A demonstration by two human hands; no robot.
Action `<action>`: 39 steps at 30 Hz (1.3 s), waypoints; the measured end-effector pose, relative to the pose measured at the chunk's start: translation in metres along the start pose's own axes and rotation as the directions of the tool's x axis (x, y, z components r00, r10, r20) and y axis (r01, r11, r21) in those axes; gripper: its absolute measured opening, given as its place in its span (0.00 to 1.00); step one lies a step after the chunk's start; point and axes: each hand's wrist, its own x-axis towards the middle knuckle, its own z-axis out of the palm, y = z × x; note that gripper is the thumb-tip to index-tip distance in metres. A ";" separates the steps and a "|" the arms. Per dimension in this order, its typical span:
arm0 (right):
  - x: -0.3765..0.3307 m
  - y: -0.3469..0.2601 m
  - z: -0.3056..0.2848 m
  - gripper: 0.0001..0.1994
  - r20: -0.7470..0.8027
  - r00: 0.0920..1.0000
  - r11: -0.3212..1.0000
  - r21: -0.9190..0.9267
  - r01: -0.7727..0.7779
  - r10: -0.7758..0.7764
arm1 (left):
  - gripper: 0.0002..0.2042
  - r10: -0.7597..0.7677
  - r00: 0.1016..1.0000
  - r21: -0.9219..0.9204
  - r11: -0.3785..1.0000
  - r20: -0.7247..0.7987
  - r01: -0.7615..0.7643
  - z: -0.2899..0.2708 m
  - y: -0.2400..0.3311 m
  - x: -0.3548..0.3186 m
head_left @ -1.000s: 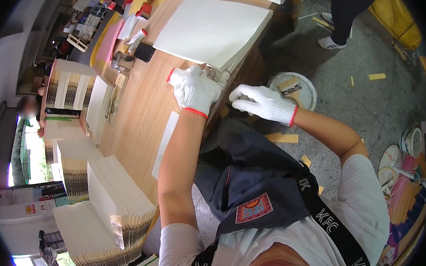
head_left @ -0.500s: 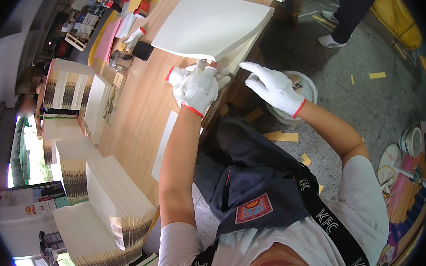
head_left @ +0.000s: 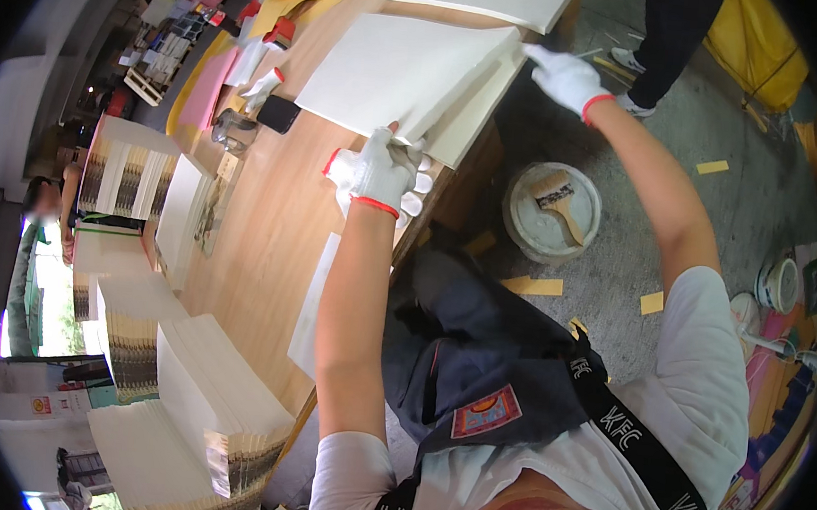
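My left hand (head_left: 381,170), in a white knit glove with a red cuff, is closed at the near corner of a large white sheet (head_left: 402,70), with a bare fingertip showing. The sheet's right side bows up, and a paler cream layer (head_left: 465,122) shows beneath it. White glove fabric with another red edge (head_left: 338,167) pokes out under that hand, apparently a loose glove. My right hand (head_left: 570,82), gloved alike, is at the sheet's far right corner with fingers stretched out. Its fingertips are somewhat blurred, and I cannot tell whether they touch the paper.
A bucket (head_left: 549,251) with a brush (head_left: 556,204) across it stands right of the table (head_left: 248,244). Thick stacks of bound pages (head_left: 219,384) line the left side. A glass jar (head_left: 234,132) and black phone-like object (head_left: 277,114) lie beyond. Another person's legs (head_left: 674,46) are at far right.
My right hand has moved away from me and up along the table edge to the sheet's far corner. The sheet's right side has lifted off the layer below. My left hand stays near its corner.
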 end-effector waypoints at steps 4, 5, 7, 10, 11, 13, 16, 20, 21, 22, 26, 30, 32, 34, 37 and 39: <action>0.051 0.006 -0.022 0.31 0.442 0.897 0.222 0.874 -0.431 0.001 | 0.15 0.008 0.986 -0.106 0.994 0.168 0.010 -0.017 0.038 0.007; 0.047 -0.024 -0.032 0.36 0.550 0.832 0.085 0.835 -0.544 -0.070 | 0.15 0.025 0.985 -0.110 0.994 0.170 -0.006 -0.029 0.051 0.000; 0.050 -0.054 -0.037 0.25 0.605 0.791 0.172 0.792 -0.587 -0.088 | 0.16 0.056 0.933 -0.024 0.998 0.356 -0.051 -0.070 0.078 0.003; 0.026 -0.104 -0.026 0.17 0.571 0.819 0.318 0.789 -0.526 -0.059 | 0.17 0.222 0.965 0.379 0.888 0.141 -0.260 -0.071 0.095 -0.073; 0.030 -0.104 -0.024 0.19 0.628 0.728 0.445 0.754 -0.483 -0.274 | 0.17 0.279 0.950 0.413 0.855 0.141 -0.313 -0.083 0.103 -0.096; 0.014 -0.135 0.004 0.23 0.511 0.759 0.369 0.850 -0.376 -0.404 | 0.20 0.396 0.903 0.490 0.761 0.169 -0.425 -0.114 0.108 -0.130; -0.011 -0.207 0.025 0.22 0.245 0.656 0.191 0.969 -0.155 -0.714 | 0.24 0.562 0.817 0.531 0.657 0.127 -0.535 -0.183 0.108 -0.183; -0.030 -0.290 0.070 0.21 0.473 0.659 0.420 0.871 -0.254 -0.584 | 0.27 0.626 0.780 0.491 0.677 0.007 -0.548 -0.254 0.098 -0.238; -0.043 -0.309 0.069 0.20 0.526 0.687 0.510 0.821 -0.257 -0.500 | 0.26 0.616 0.786 0.475 0.707 -0.049 -0.524 -0.268 0.096 -0.243; -0.052 -0.324 0.063 0.15 0.528 0.684 0.615 0.775 -0.146 -0.503 | 0.25 0.602 0.791 0.455 0.738 -0.109 -0.499 -0.290 0.089 -0.245; -0.055 -0.335 0.109 0.11 0.503 0.607 0.784 0.472 0.403 -0.615 | 0.21 0.493 0.820 0.505 0.807 -0.291 -0.305 -0.344 0.060 -0.222; -0.072 -0.336 0.093 0.16 0.413 0.698 0.809 0.355 0.469 -0.585 | 0.24 0.479 0.758 0.823 0.553 -0.443 0.132 -0.325 0.059 -0.224; -0.081 -0.339 0.089 0.18 0.307 0.751 0.809 0.300 0.506 -0.584 | 0.27 0.645 0.644 0.911 0.316 -0.412 0.267 -0.321 0.052 -0.228; -0.093 -0.335 0.079 0.20 0.258 0.781 0.817 0.289 0.499 -0.569 | 0.30 0.877 0.471 0.949 -0.063 -0.095 0.310 -0.336 0.024 -0.238; -0.108 -0.310 0.070 0.29 0.144 0.758 0.771 0.135 0.622 -0.636 | 0.32 0.884 0.465 0.979 -0.139 0.055 0.148 -0.348 -0.013 -0.249; -0.121 -0.293 0.075 0.34 0.077 0.688 0.692 0.024 0.722 -0.721 | 0.32 0.865 0.497 0.987 -0.131 0.066 0.096 -0.340 -0.017 -0.256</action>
